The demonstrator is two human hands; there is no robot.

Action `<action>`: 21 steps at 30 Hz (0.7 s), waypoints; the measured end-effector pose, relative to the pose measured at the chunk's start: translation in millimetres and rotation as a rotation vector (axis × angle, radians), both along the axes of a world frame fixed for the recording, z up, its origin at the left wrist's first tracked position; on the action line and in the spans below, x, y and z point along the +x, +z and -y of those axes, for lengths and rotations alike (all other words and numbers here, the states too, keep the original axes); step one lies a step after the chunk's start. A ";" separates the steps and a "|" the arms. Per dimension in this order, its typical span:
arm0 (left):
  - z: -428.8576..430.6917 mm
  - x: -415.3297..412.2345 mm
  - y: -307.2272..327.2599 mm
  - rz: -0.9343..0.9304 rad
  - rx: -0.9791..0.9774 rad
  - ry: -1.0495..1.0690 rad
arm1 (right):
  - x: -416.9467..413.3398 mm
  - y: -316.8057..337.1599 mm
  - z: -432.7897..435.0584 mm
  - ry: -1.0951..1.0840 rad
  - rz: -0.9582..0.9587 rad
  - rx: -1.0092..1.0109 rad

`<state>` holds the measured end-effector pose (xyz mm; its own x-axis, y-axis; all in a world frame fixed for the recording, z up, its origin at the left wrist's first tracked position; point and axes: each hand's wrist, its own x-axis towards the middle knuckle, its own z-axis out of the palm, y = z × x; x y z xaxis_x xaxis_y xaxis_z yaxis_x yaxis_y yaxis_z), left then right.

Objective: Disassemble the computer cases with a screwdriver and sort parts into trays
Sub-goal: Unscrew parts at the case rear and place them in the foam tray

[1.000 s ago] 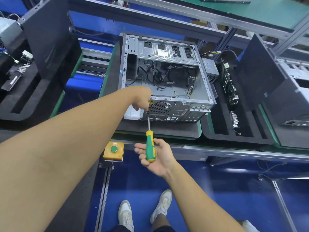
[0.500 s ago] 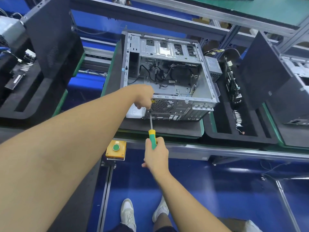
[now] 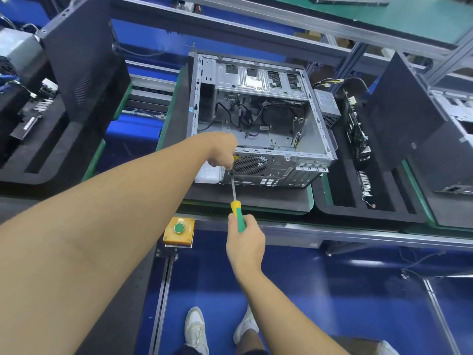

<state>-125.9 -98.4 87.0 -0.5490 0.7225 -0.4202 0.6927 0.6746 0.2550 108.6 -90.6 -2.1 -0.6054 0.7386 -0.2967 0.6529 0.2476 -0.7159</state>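
The computer case (image 3: 256,80) lies on its side on a black foam tray (image 3: 256,198) on the conveyor line, open side up, with loose black cables visible inside. Its rear panel (image 3: 271,179) faces the person.

Right hand (image 3: 245,245): the fingers (image 3: 232,222) are clenched around the lower part of the green-and-yellow handle of the screwdriver (image 3: 237,213). The metal shaft runs up and slightly left from the handle. Its tip meets the rear panel at the left end, just beside the round fan grille (image 3: 249,164).

Left hand (image 3: 222,151): the hand rests at the upper rear edge of the case, directly above the tip. The fingers (image 3: 226,163) are curled downward, with their ends at the top of the shaft. It cannot be determined whether they pinch the shaft, pinch a screw, or only press on the panel.

A white part (image 3: 207,174) sits on the tray against the case, below the left hand. A second foam tray (image 3: 332,210) to the right holds a power supply (image 3: 326,103) and a circuit board (image 3: 355,129) in separate slots. A yellow button box (image 3: 179,235) is mounted on the rail near the right hand.
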 end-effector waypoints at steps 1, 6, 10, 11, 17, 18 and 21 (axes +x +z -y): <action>0.0 0.1 0.0 0.000 -0.001 -0.002 | 0.1 -0.8 1.9 0.027 0.027 0.097; -0.5 -0.5 -0.7 0.002 0.001 -0.005 | -10.6 4.5 -7.6 -0.252 -0.235 -0.942; -1.2 -1.2 -1.0 -0.004 0.002 -0.011 | -7.3 4.9 -15.9 -0.283 -0.345 -1.458; -1.2 -1.1 -1.0 -0.005 0.002 -0.011 | -7.0 4.8 -14.6 -0.288 -0.365 -1.439; -1.1 -0.6 -1.4 -0.005 0.006 -0.008 | -1.8 1.2 -0.5 -0.069 -0.092 -0.072; -1.4 -0.7 -1.7 -0.002 0.007 -0.009 | -0.9 -0.5 -0.8 -0.017 -0.065 0.056; -1.0 -0.8 -1.8 -0.006 0.009 -0.009 | -5.4 -0.2 -4.3 -0.085 -0.148 -0.321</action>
